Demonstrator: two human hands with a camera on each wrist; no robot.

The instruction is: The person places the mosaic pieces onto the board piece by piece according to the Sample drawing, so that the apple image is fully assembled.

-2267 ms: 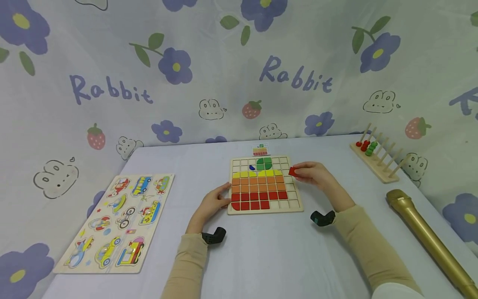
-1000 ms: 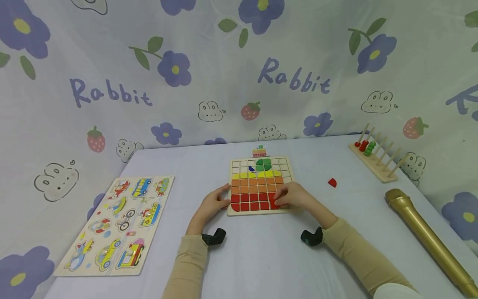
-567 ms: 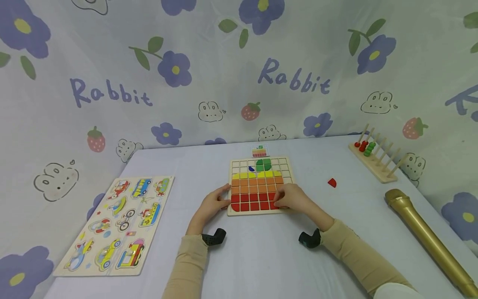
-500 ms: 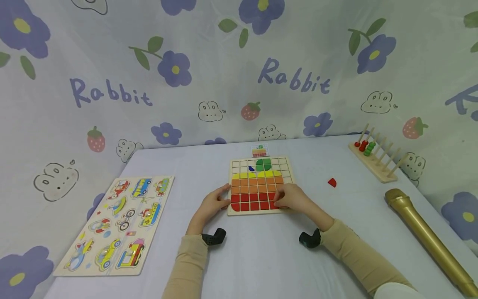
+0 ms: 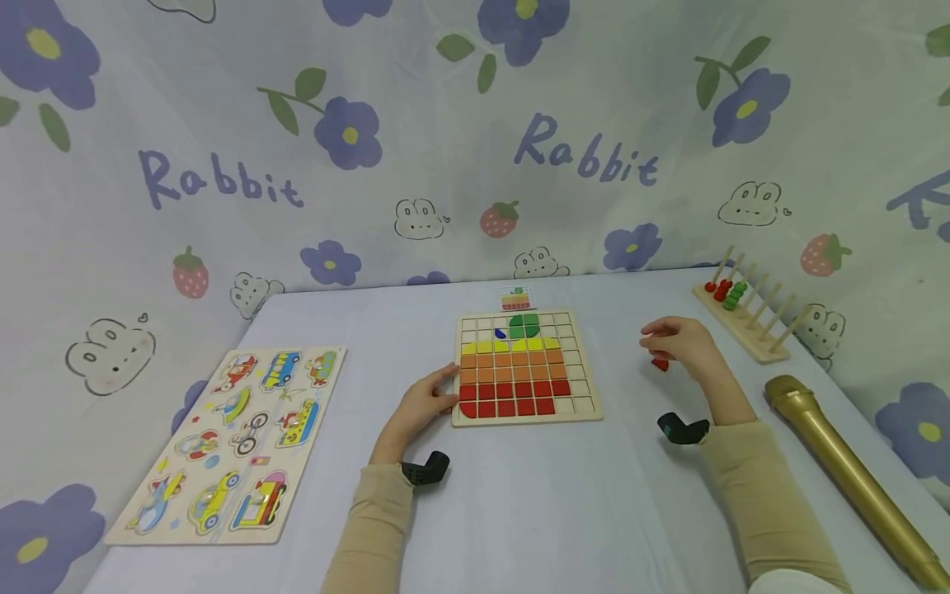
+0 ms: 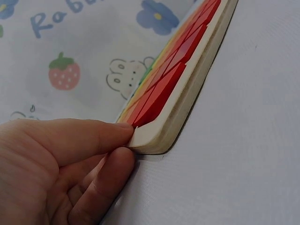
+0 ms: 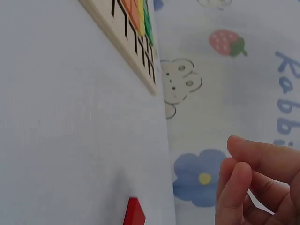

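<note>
A wooden grid puzzle board (image 5: 586,394) lies mid-table, with red, orange and yellow tiles in rows and green and blue pieces near its top. My left hand (image 5: 423,406) holds the board's left edge near its lower corner; in the left wrist view the thumb (image 6: 101,134) lies on the rim, another finger by the side. Right of the board, my right hand (image 5: 686,345) hovers above a small red tile (image 5: 660,364), its fingers bent and parted with nothing between them. That tile, partly hidden by the hand in the head view, lies apart from the fingers in the right wrist view (image 7: 134,213).
Behind the board stands a small pattern card (image 5: 517,299). A wooden vehicle puzzle (image 5: 326,388) lies at left. At right are a bead peg rack (image 5: 772,351) and a gold microphone (image 5: 853,474). A printed curtain (image 5: 445,99) rises behind the white table (image 5: 519,511).
My right hand placed a red square tile in the board's bottom row, let go, and moved right and back over the loose red tile. My left hand stays at the board's edge.
</note>
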